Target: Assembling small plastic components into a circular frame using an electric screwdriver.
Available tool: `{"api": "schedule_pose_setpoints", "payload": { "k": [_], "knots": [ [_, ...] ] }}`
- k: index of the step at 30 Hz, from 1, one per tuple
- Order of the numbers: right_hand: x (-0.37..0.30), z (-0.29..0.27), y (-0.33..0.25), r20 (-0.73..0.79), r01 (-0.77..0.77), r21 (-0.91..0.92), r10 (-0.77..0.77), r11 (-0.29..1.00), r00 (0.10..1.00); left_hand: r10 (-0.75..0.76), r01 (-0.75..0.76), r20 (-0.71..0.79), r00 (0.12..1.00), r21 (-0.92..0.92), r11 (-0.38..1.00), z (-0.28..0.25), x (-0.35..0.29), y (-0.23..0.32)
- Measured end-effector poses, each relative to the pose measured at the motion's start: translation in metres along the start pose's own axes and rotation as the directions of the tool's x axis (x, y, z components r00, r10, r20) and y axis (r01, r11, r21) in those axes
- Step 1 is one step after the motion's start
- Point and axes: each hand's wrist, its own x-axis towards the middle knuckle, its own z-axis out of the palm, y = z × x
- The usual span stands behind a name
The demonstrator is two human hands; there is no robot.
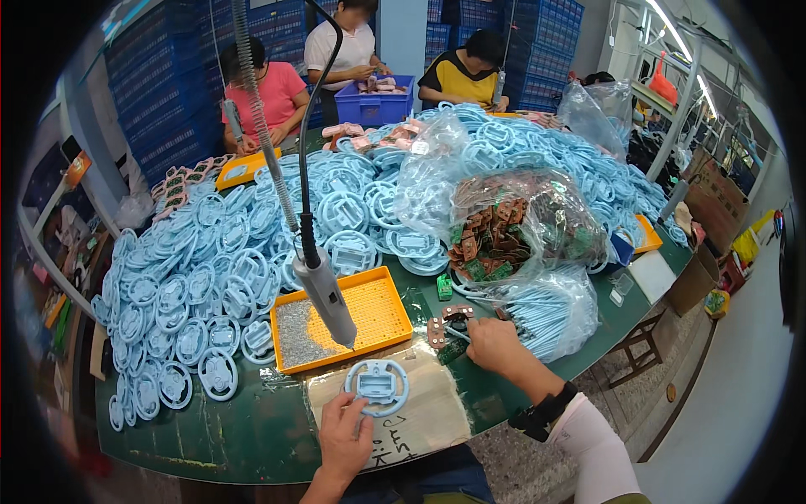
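Note:
My left hand [344, 437] holds the lower rim of a light blue round plastic frame [377, 385] that lies on a piece of brown cardboard [420, 412]. My right hand [491, 344] reaches to small green and brown circuit boards [443, 332] on the green table, fingers closed around one; what exactly it grips is hidden. A hanging electric screwdriver [326, 298] on a black cable dangles just above the frame.
An orange tray [374, 307] with small screws sits behind the cardboard. Heaps of blue frames [201, 286] cover the table. Clear bags hold circuit boards [512, 227] and blue cables [546, 311]. Three people work at the far end near a blue crate [374, 105].

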Motion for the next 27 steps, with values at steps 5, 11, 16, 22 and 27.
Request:
{"api": "schedule_pose_setpoints", "payload": {
  "k": [5, 11, 16, 22, 27],
  "knots": [
    [0.004, -0.029, -0.008, 0.04, -0.141, 0.277, 0.135, 0.951, 0.99, 0.068, -0.067, 0.049, 0.996, -0.023, 0.997, 0.013, 0.019, 0.009],
    [0.014, -0.02, 0.007, -0.035, -0.018, 0.244, 0.027, 0.97, 0.999, 0.177, -0.179, 0.131, 0.975, 0.005, 0.984, 0.025, 0.043, 0.021],
    [0.015, -0.02, 0.007, -0.14, 0.047, 0.283, -0.007, 0.958, 0.99, 0.145, -0.142, 0.117, 0.983, -0.031, 0.989, 0.03, 0.044, 0.015],
    [0.012, -0.008, 0.013, -0.058, 0.059, 0.253, -0.045, 0.966, 0.997, 0.081, -0.062, 0.136, 0.987, -0.137, 0.989, 0.03, 0.053, 0.008],
    [0.007, -0.025, 0.009, 0.142, -0.132, 0.888, 0.011, 0.441, 0.99, -0.071, 0.124, 0.187, 0.98, -0.293, 0.948, 0.021, 0.058, 0.011]
  ]
}}
